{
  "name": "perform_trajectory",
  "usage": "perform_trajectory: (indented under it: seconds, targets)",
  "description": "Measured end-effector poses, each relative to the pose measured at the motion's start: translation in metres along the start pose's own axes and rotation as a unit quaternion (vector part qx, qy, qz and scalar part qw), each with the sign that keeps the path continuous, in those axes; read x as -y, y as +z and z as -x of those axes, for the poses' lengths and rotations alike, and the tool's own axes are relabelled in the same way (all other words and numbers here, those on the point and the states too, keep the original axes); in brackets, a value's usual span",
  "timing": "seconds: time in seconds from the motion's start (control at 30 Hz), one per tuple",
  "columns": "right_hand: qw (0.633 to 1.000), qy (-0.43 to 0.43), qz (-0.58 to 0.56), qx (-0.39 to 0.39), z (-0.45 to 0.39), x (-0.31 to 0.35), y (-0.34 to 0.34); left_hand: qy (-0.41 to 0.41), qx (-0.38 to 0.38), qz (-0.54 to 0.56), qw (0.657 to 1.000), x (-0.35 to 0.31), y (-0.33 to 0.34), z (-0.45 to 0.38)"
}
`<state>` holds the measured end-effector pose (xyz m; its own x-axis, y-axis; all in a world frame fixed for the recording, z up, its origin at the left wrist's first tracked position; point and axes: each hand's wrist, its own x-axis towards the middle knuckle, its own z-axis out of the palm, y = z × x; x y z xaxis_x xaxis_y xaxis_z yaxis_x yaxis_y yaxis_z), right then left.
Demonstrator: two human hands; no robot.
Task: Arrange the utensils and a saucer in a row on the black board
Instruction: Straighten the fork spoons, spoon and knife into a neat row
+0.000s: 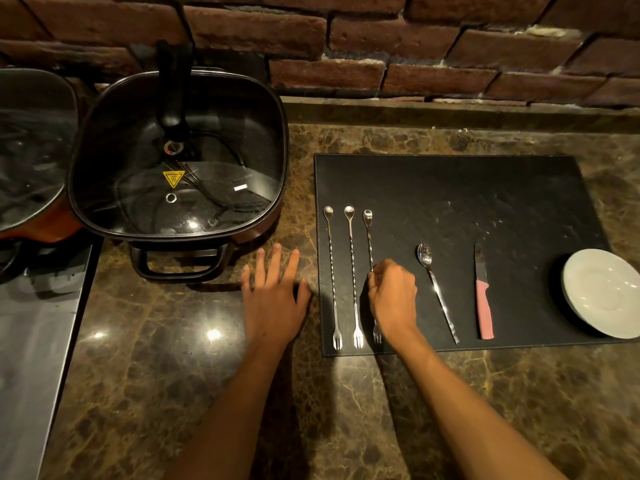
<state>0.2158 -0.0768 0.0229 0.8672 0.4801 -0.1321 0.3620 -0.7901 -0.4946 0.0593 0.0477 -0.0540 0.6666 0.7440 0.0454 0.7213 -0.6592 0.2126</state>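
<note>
A black board (450, 188) lies on the marble counter. Three long twisted bar spoons with fork ends lie side by side at its left: the first (332, 271), the second (352, 265) and the third (369, 237). My right hand (393, 296) pinches the third one's stem at its middle. To the right lie a teaspoon (434, 289), then a pink-handled knife (483, 299). A white saucer (602, 292) sits at the board's right edge, partly overhanging it. My left hand (273, 292) rests flat on the counter left of the board, fingers spread, holding nothing.
A square electric pot with a glass lid (180, 154) stands at the left, its handle (176, 265) pointing toward me. Another lidded pan (31, 150) sits at the far left above a grey surface (34, 323). A brick wall (381, 39) runs along the back.
</note>
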Motion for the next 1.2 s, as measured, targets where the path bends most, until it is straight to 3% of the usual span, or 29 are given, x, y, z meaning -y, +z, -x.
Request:
perform_trajectory:
  seconds: [0.17,0.43,0.57,0.7,0.87,0.97,1.2]
  targets:
    - [0.997,0.043,-0.066,0.005,-0.003,-0.012,-0.011,0.015,-0.019,-0.001,1.000,0.002,0.001,0.001]
    - [0.987,0.099,-0.115,-0.052,0.008,-0.087,-0.066,0.008,-0.039,0.065,0.997,-0.025,-0.020,0.016]
    - [0.988,0.104,-0.108,-0.034,0.007,-0.106,-0.080,0.083,-0.096,0.101,0.987,-0.081,-0.027,0.049]
    - [0.995,0.059,-0.085,-0.001,0.002,-0.105,-0.083,0.202,0.002,0.124,0.971,-0.141,-0.014,0.102]
    - [0.999,-0.006,0.024,0.024,-0.003,-0.100,-0.079,0.322,0.122,0.028,0.938,-0.179,0.007,0.134]
    - [0.997,-0.023,0.068,0.031,-0.004,-0.101,-0.076,0.339,0.145,-0.027,0.929,-0.179,0.010,0.131]
    - [0.995,-0.031,0.085,0.038,-0.006,-0.103,-0.069,0.331,0.173,-0.022,0.928,-0.179,0.007,0.130]
